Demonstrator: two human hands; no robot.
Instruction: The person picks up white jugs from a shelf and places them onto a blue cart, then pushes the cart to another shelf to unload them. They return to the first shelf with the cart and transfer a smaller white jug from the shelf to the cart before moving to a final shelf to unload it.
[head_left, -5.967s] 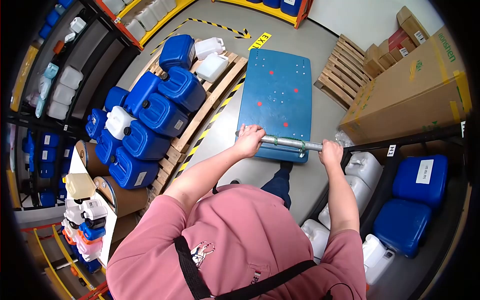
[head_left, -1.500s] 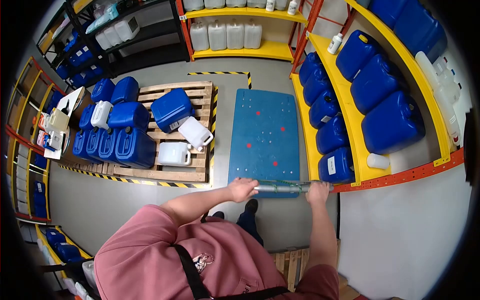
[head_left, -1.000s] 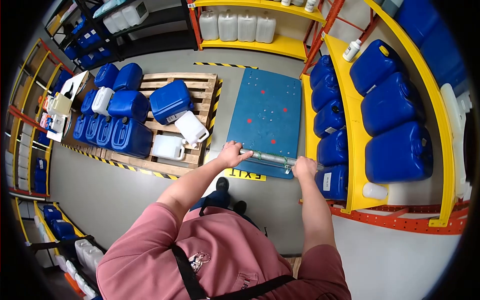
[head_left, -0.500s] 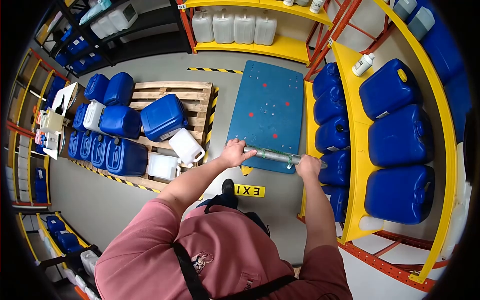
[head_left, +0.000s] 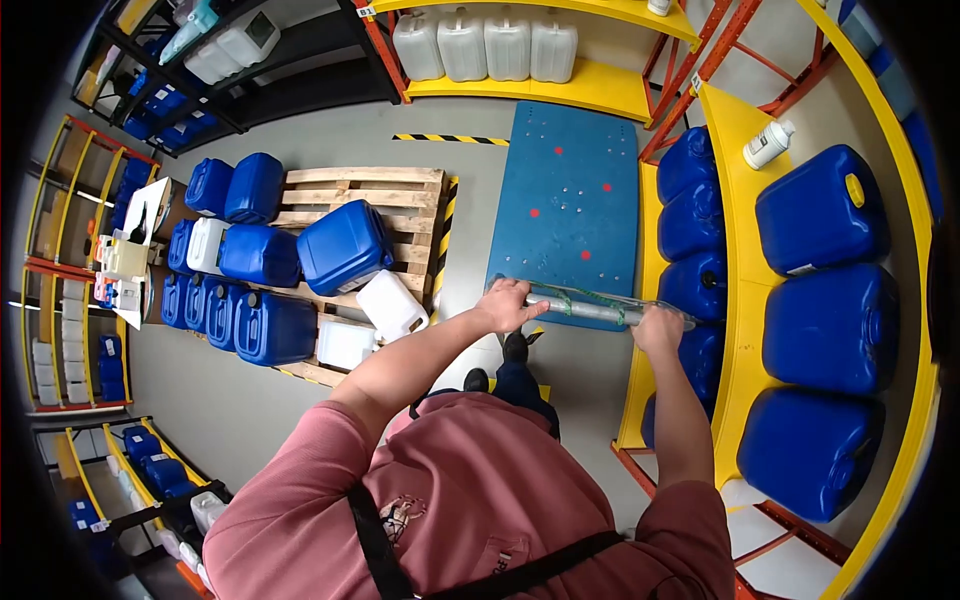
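Note:
A platform trolley's blue deck [head_left: 560,235], dotted with red and pale spots, lies in front of me. Its metal push handle [head_left: 590,310] spans the near end, with green string and clear wrapping around it. My left hand [head_left: 508,304] grips the handle's left end, thumb lying along the bar. Around the right end, my right hand [head_left: 658,328] is closed, close to the blue jerrycans [head_left: 690,280] on the lower shelf.
To the left, a wooden pallet [head_left: 365,177] bears several blue jerrycans [head_left: 262,330] and a few white ones. A yellow shelf [head_left: 745,330] with large blue jerrycans runs along the right. Clear jerrycans [head_left: 507,50] stand on the far rack. Striped tape [head_left: 450,137] marks the floor.
The pallet, racks and trolley deck sit further right in view. Both hands keep their grip on the handle. Two shoes now show below it, where one showed before.

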